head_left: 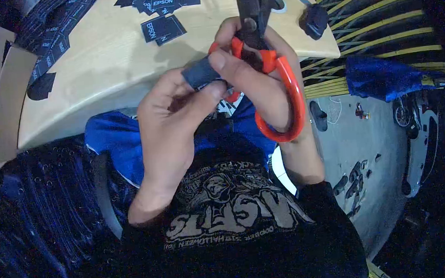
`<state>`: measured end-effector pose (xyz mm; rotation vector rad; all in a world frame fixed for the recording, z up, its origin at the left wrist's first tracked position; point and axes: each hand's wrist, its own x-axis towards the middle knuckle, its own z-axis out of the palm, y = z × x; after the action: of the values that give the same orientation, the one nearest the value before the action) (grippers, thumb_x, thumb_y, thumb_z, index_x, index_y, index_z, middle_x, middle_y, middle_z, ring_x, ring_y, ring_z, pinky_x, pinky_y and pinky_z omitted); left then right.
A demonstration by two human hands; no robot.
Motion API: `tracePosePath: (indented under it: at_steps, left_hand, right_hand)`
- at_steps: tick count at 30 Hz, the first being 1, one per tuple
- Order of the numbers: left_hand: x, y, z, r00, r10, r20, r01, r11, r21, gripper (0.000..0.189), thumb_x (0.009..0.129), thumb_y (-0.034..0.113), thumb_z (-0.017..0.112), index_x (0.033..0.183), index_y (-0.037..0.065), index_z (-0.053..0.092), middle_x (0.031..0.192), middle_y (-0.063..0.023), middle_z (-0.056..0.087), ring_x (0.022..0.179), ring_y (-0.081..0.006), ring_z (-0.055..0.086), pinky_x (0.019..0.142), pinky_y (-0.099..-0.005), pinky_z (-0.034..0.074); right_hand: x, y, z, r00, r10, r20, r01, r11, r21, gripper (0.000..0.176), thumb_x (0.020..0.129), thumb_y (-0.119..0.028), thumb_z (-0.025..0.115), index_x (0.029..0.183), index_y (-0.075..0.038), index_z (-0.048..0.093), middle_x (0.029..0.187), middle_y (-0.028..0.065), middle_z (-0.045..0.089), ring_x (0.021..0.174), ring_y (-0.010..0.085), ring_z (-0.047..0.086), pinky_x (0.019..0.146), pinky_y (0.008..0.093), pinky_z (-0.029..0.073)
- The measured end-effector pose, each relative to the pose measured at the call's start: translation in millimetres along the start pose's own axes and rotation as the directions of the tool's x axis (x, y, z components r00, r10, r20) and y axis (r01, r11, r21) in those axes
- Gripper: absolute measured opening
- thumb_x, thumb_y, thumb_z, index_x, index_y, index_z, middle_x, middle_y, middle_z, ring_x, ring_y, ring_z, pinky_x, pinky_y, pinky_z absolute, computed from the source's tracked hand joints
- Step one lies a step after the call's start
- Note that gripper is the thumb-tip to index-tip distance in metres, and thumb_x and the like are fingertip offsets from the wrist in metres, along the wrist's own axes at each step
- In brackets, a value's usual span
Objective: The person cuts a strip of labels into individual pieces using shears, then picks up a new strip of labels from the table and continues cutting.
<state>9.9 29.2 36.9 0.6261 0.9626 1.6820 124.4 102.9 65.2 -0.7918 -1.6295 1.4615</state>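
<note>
My left hand (171, 114) is closed, thumb and fingers pinching a small dark fabric piece (196, 74) in front of my chest. Scissors with orange-red handles (297, 104) hang on my right hand (260, 84), the thumb through the large loop. Their dark blades point up and away from me, over the table. The right thumb and fingertips also press on the fabric piece, beside the left fingers. Part of the fabric is hidden behind both hands.
On the wooden table (107, 69) lie a pile of black EPSON labels (162, 2), loose labels (162, 29) and a long label strip (60, 42). A cardboard panel (13, 98) stands at left. A black object (315, 21) sits near the right edge, before a yellow-slatted gate (380, 17).
</note>
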Motion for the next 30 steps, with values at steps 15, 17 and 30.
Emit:
tracePosePath:
  at_steps: [15,17,30]
  left_hand:
    - [11,23,-4,0.988,0.154,0.024,-0.156,0.976,0.152,0.029,0.083,0.004,0.057,0.110,-0.004,0.054,0.093,-0.0085,0.062,0.078,-0.0139,0.059,0.070,-0.0254,0.047]
    - [10,22,-1,0.985,0.168,0.031,-0.170,0.973,0.158,0.030,0.082,0.002,0.058,0.111,-0.004,0.053,0.093,-0.0089,0.063,0.078,-0.0140,0.059,0.070,-0.0256,0.047]
    - [7,21,1,0.968,0.248,0.023,-0.247,0.943,0.223,0.040,0.079,-0.004,0.060,0.117,-0.006,0.048,0.097,-0.0112,0.062,0.084,-0.0150,0.060,0.076,-0.0272,0.049]
  right_hand:
    - [-63,14,-2,0.982,0.144,0.126,-0.110,0.963,-0.245,0.051,0.070,-0.027,0.077,0.105,-0.003,0.048,0.073,0.0059,0.052,0.065,0.0160,0.053,0.061,0.0275,0.043]
    - [-64,12,-1,0.982,0.147,0.120,-0.113,0.961,-0.253,0.053,0.070,-0.029,0.077,0.105,-0.003,0.048,0.073,0.0059,0.052,0.065,0.0154,0.052,0.061,0.0271,0.043]
    - [-57,10,4,0.987,0.110,0.116,-0.077,0.962,-0.264,0.045,0.076,-0.029,0.072,0.102,-0.002,0.047,0.069,0.0079,0.053,0.062,0.0171,0.054,0.059,0.0295,0.045]
